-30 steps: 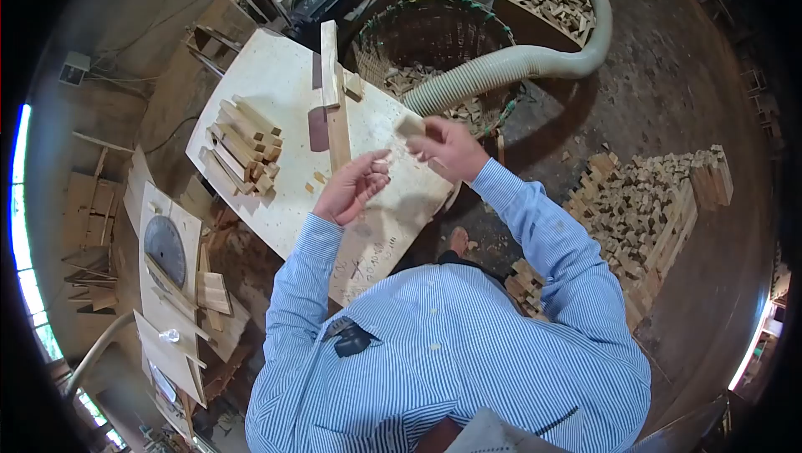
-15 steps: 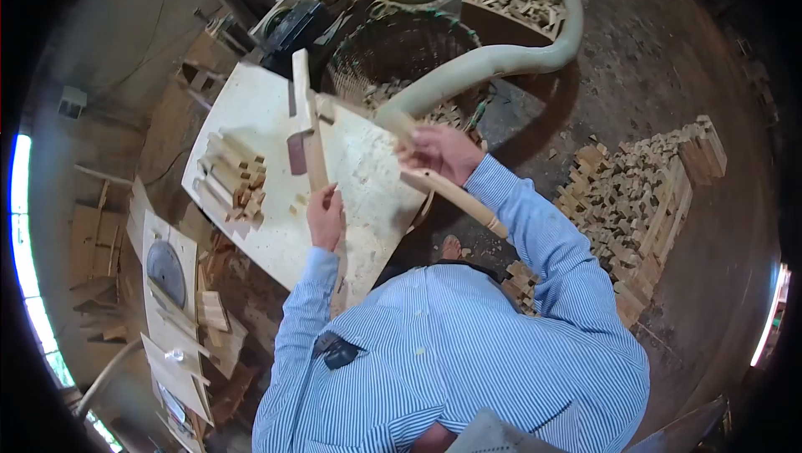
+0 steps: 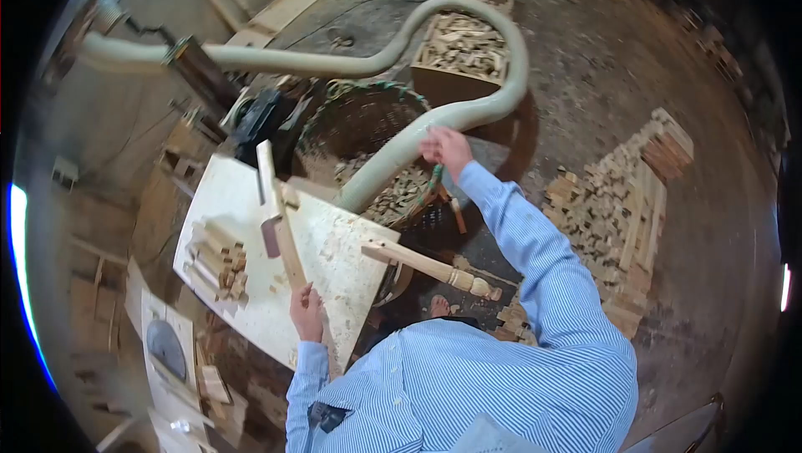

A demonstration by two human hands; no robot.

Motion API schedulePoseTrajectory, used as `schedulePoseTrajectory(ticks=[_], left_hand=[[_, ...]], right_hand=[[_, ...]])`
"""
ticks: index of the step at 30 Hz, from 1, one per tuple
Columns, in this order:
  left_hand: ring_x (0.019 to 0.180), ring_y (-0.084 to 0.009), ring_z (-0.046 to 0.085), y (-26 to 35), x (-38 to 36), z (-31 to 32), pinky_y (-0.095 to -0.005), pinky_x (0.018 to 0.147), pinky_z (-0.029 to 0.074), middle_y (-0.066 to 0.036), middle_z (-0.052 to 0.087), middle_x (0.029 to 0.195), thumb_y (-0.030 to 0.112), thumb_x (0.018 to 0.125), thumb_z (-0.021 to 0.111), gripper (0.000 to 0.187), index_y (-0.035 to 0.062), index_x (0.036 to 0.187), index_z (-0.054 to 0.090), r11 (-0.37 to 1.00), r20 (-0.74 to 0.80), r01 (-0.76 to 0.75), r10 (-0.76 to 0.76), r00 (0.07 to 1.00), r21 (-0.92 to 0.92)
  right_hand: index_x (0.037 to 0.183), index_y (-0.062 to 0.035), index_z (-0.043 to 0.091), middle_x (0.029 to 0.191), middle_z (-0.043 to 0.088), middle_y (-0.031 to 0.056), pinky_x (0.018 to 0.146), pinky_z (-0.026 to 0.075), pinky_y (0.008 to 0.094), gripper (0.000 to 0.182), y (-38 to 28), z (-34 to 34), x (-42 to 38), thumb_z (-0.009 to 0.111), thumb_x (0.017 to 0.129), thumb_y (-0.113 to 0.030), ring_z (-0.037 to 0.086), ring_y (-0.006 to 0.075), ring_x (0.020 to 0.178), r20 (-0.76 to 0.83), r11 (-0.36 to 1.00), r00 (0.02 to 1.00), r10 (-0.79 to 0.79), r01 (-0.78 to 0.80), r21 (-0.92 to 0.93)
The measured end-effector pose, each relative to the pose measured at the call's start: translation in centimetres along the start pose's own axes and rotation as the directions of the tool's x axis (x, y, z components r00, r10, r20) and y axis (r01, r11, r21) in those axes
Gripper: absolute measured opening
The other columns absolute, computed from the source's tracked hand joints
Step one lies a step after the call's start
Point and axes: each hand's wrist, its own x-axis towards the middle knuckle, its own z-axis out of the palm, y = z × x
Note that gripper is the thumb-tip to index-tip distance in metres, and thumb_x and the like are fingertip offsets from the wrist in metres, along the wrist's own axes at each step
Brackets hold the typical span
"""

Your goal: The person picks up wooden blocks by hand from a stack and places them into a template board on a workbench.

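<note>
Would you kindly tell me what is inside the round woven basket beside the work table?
The woven basket holds small wood offcuts heaped on its near side. The dust hose crosses over it, hiding part of the pile, and the far inside is too dark to read.

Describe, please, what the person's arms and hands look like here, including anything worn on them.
Both arms are in long shirt sleeves of light blue with fine white stripes, cuffed at the wrists. The left hand and right hand are bare: no gloves, and no watch or ring can be made out.

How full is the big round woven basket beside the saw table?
Partly filled: small wood offcuts cover the bottom of the woven basket, while its upper wall shows bare.
</note>
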Motion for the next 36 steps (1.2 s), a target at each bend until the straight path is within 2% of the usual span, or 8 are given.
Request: schedulePoseTrajectory(ticks=[4,9,12,16,22,32,34,36], left_hand=[[0.092,-0.0167,0.07,-0.2,1.4,-0.9,-0.0307,0.08,0.058,-0.01,0.07,0.102,0.008,0.1,0.068,0.023,-0.002,0.12,0.073,0.968,-0.101,-0.196,0.213,0.972,0.156],[0.099,-0.031,0.069,4.6,6.5,-6.0,-0.0379,0.085,0.058,-0.015,0.07,0.109,0.013,0.094,0.075,0.023,0.0022,0.115,0.074,0.88,-0.362,-0.166,0.347,0.865,0.445],[0.1,-0.0349,0.068,3.2,7.1,-9.4,-0.0424,0.088,0.057,-0.015,0.07,0.109,0.019,0.094,0.075,0.026,0.0038,0.116,0.074,0.777,-0.474,-0.153,0.514,0.715,0.611],[0.105,-0.0364,0.068,3.5,11.2,-14.2,-0.0463,0.092,0.055,-0.016,0.071,0.113,0.031,0.095,0.074,0.036,0.0044,0.12,0.073,0.7,-0.556,0.057,0.513,0.654,0.712],[0.112,-0.0352,0.071,5.0,17.1,-18.0,-0.0486,0.096,0.055,-0.017,0.07,0.123,0.05,0.089,0.077,0.06,0.0055,0.127,0.066,0.684,-0.643,0.43,0.075,0.762,0.589],[0.122,-0.0359,0.065,3.0,16.6,-21.4,-0.0481,0.102,0.052,-0.016,0.069,0.124,0.052,0.091,0.076,0.061,0.0055,0.129,0.066,0.871,-0.652,0.32,0.0,0.758,0.373],[0.123,-0.0373,0.064,0.5,17.1,-23.4,-0.0456,0.104,0.051,-0.019,0.067,0.127,0.052,0.093,0.075,0.062,0.0041,0.131,0.066,0.828,-0.804,0.355,0.178,0.567,0.434],[0.124,-0.0378,0.063,-0.9,17.7,-25.5,-0.0457,0.106,0.05,-0.02,0.066,0.129,0.05,0.093,0.075,0.062,0.0034,0.132,0.065,0.836,-0.786,0.388,0.08,0.612,0.388]], right_hand=[[0.133,0.0001,0.065,0.112,0.073,0.0082,0.083,0.057,0.0279,0.037,10.2,1.6,-5.1,0.069,0.105,-0.025,0.069,0.0136,0.097,0.318,0.987,0.947,0.047,0.006,-0.161],[0.148,0.0036,0.052,0.135,0.066,0.026,0.102,0.052,0.0469,0.063,12.4,5.6,-14.4,0.071,0.1,-0.032,0.065,0.0403,0.125,0.474,0.517,0.874,-0.112,0.458,-0.723],[0.155,0.0002,0.044,0.135,0.064,0.0279,0.1,0.052,0.0498,0.075,12.8,4.9,-20.0,0.073,0.098,-0.039,0.063,0.0469,0.122,0.492,0.294,0.867,-0.081,0.493,-0.819],[0.152,0.0,0.047,0.132,0.066,0.0277,0.095,0.055,0.0523,0.074,12.9,5.7,-20.1,0.073,0.097,-0.042,0.067,0.0473,0.114,0.413,0.275,0.908,-0.074,0.417,-0.866],[0.15,0.0005,0.05,0.128,0.069,0.0266,0.09,0.056,0.0535,0.07,13.4,6.2,-20.6,0.071,0.098,-0.04,0.07,0.0472,0.107,0.388,0.138,0.916,-0.107,0.4,-0.906],[0.148,-0.0008,0.054,0.129,0.071,0.0248,0.088,0.057,0.0526,0.07,13.8,6.9,-20.9,0.073,0.097,-0.044,0.071,0.0461,0.104,0.346,0.067,0.929,-0.134,0.357,-0.932],[0.148,-0.001,0.054,0.129,0.071,0.0249,0.089,0.057,0.0524,0.07,13.7,6.9,-21.1,0.074,0.096,-0.043,0.071,0.0463,0.104,0.325,0.05,0.939,-0.116,0.332,-0.942],[0.149,-0.0018,0.054,0.128,0.071,0.0252,0.09,0.057,0.0525,0.07,13.8,7.0,-21.1,0.074,0.096,-0.043,0.072,0.0465,0.104,0.315,0.061,0.94,-0.13,0.325,-0.944]])
